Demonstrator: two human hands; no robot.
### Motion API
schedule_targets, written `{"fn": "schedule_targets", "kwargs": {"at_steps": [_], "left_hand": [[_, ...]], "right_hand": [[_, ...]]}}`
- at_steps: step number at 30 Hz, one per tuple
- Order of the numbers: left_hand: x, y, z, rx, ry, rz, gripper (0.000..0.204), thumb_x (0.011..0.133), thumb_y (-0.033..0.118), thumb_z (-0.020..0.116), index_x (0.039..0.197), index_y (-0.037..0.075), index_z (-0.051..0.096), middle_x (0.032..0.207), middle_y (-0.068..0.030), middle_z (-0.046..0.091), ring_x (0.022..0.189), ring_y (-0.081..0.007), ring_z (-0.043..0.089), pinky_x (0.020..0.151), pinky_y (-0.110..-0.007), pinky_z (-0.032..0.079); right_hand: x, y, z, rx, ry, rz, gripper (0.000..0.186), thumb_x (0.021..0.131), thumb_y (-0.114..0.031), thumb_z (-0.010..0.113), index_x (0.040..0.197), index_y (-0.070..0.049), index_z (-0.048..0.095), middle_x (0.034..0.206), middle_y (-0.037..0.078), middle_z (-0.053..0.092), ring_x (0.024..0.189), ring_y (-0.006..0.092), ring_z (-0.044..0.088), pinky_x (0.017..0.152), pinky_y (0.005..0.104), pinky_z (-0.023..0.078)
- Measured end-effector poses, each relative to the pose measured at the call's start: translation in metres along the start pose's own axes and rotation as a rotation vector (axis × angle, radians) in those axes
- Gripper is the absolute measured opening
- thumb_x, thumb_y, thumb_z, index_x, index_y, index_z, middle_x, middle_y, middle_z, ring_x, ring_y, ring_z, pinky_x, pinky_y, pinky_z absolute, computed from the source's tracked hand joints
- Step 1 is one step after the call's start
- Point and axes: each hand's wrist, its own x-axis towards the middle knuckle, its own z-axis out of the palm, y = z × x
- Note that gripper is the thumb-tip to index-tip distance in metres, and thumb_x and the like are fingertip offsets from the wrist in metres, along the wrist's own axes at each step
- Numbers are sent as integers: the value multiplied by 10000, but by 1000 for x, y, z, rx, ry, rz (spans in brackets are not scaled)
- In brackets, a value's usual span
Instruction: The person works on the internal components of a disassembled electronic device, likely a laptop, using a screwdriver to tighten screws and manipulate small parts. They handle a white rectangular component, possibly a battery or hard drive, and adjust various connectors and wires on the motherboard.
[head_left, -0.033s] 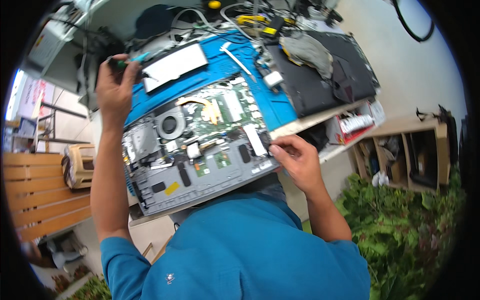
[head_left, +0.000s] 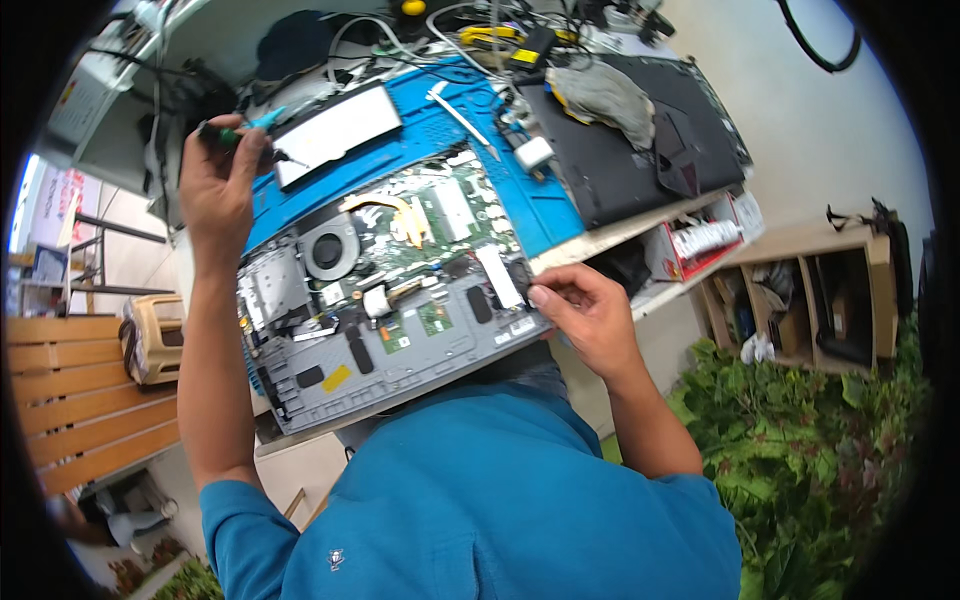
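My left hand (head_left: pixel 215 190) holds a green-and-black screwdriver (head_left: pixel 225 137) above the left part of the blue mat (head_left: pixel 540 225), beside a white rectangular panel with a dark edge (head_left: pixel 340 130). An opened laptop base (head_left: pixel 405 335) lies below it, showing a fan (head_left: pixel 330 250), copper heat pipe (head_left: pixel 390 205), circuit board and grey frame. My right hand (head_left: pixel 585 320) rests at the base's right edge, next to a white strip (head_left: pixel 498 275), thumb and forefinger pinched together; what they hold, if anything, is too small to make out.
A dark laptop (head_left: pixel 600 180) carrying a grey glove (head_left: pixel 605 105) sits at right. Cables and tools (head_left: pixel 490 35) crowd the back. Below are a red-and-white box (head_left: pixel 668 255) and wooden cubby shelf (head_left: pixel 790 300). A slatted wooden bench (head_left: pixel 90 390) stands left, green plants (head_left: pixel 820 450) lower right.
The view has shifted slightly. My left hand with the screwdriver has come a little lower over the mat; my right hand stays at the base's edge.
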Motion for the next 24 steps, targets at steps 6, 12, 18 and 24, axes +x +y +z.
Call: {"fn": "schedule_targets", "kwargs": {"at_steps": [6,12,18,24], "left_hand": [[-60,78,41,-330,-191,-43,319,1119,80,710,1368,-11,533,1096,-135,751,993,-233,777,889,-340,639],[-125,121,82,-434,-370,-29,352,1073,-59,698,1349,2,487,1163,-180,736,1087,-247,787,971,-363,661],[-163,113,114,-448,-403,-44,383,1064,-94,688,1368,7,477,1228,-208,750,1179,-256,786,988,-374,675],[-174,105,126,-423,-409,-20,379,1069,-87,685,1368,11,474,1254,-222,760,1183,-260,786,998,-384,674]], "right_hand": [[2,2,-6,17,-24,-16,239,965,-105,901,1117,47,798,1014,54,768,864,74,682,749,244,562],[3,4,-1,-46,4,-98,246,927,-89,925,1095,44,805,1015,42,749,845,70,667,755,252,562],[3,5,3,-216,61,-262,265,882,-69,936,1095,21,806,1009,57,752,806,87,656,740,262,560],[5,7,5,-224,70,-293,270,864,-75,939,1066,23,788,1010,61,747,783,86,646,724,262,555]]}}
